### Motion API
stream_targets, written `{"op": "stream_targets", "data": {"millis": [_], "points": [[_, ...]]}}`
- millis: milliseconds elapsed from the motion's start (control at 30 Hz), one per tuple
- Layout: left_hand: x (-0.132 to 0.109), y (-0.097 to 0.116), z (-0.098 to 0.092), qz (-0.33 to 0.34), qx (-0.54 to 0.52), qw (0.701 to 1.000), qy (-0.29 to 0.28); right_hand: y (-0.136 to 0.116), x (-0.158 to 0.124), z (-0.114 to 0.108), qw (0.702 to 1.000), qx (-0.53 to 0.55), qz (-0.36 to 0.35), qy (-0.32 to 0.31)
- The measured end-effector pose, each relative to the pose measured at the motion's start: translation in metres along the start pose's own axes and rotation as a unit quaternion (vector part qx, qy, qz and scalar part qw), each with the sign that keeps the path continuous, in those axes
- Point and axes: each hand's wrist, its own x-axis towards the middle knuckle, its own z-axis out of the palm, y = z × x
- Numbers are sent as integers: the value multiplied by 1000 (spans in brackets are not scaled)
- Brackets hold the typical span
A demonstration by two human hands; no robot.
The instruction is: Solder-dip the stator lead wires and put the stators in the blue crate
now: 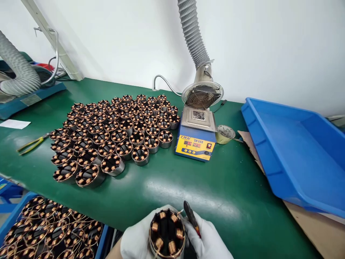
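At the bottom middle, my left hand (137, 239) in a white glove is wrapped around a round motor stator (167, 234) with copper coils, held upright at the near edge of the green bench. My right hand (208, 239), also gloved, grips small black-and-red cutters (192, 216), whose tip sits at the stator's upper right rim by a thin wire end. Further out on the green mat (167, 187) stand several rows of matching stators (113, 135).
A blue-and-yellow solder pot (196, 135) sits under a grey fume hose (192, 32), with a small tin (225, 133) beside it. A large blue tray (299, 151) lies at right. A blue bin of stators (48, 230) sits lower left. Yellow-handled pliers (31, 144) lie at left.
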Motion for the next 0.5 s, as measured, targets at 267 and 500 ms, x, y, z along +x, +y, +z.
{"op": "stream_targets", "data": {"millis": [267, 500], "points": [[2, -2, -30, 122, 342, 905, 221, 41, 42, -41, 932, -340, 14, 128], [-11, -25, -32, -42, 328, 817, 472, 67, 50, -42, 911, -352, -15, 216]]}}
